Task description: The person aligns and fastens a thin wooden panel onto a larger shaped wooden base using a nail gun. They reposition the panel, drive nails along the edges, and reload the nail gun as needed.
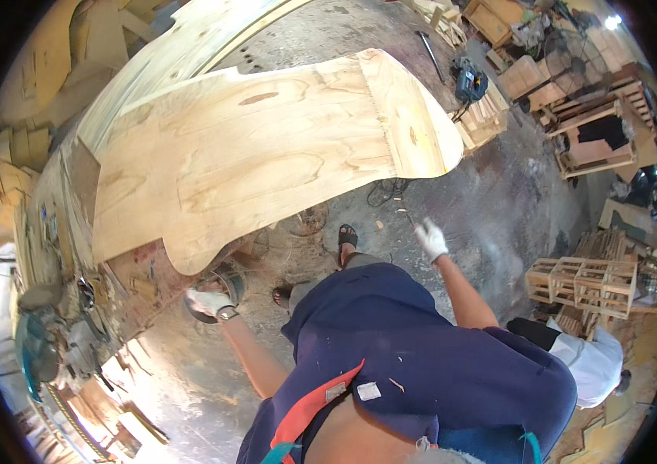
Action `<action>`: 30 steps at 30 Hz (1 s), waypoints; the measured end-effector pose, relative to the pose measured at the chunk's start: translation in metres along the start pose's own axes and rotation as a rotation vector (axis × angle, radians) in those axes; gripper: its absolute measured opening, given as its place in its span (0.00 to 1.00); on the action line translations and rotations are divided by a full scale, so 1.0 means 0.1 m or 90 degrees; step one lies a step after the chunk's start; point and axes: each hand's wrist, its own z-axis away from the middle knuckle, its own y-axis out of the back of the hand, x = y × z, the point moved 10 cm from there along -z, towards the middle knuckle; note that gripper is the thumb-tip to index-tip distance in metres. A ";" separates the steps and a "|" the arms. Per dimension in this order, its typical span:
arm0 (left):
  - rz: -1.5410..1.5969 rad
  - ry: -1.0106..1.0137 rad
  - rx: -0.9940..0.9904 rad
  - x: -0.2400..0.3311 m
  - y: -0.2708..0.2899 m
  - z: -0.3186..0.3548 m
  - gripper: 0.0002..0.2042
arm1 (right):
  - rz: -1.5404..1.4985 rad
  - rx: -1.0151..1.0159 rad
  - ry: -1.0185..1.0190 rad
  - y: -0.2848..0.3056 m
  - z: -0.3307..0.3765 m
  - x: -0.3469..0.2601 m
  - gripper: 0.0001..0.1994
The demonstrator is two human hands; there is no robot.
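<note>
My left hand (208, 300), in a white glove with a watch at the wrist, is at the lower left, below the near left corner of a large plywood panel (251, 147). Its fingers curl at a dark, curved thing that I cannot make out. Beside it is a round, dark-rimmed container (232, 283). Out to the right, my gloved right hand (431, 240) hangs over the concrete floor, apart from the panel and smeared by motion. A thin dark stick shows by its fingertips; whether it is held is unclear. The panel has a curved outline and a seam near its right end.
More long plywood sheets (166, 58) lie behind the panel. A dark power tool (469, 80) sits on stacked wood at the far right. A fan (568, 62), wooden crates (582, 283) and a person in a white shirt (588, 362) are on the right. Cable lies below the panel.
</note>
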 end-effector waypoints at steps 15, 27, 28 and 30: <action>0.227 0.304 -0.150 -0.65 -1.35 0.63 0.43 | -0.969 -0.038 -0.716 -0.15 -1.61 0.54 0.21; 0.188 0.225 -0.010 -0.45 -1.12 0.42 0.40 | -0.873 0.075 -0.701 -0.06 -1.53 0.85 0.19; 0.201 0.224 -0.025 -0.45 -1.15 0.37 0.39 | -0.871 0.066 -0.711 -0.06 -1.54 0.82 0.18; 0.229 0.240 -0.015 -0.47 -1.12 0.31 0.35 | -0.868 0.085 -0.741 -0.05 -1.51 0.79 0.17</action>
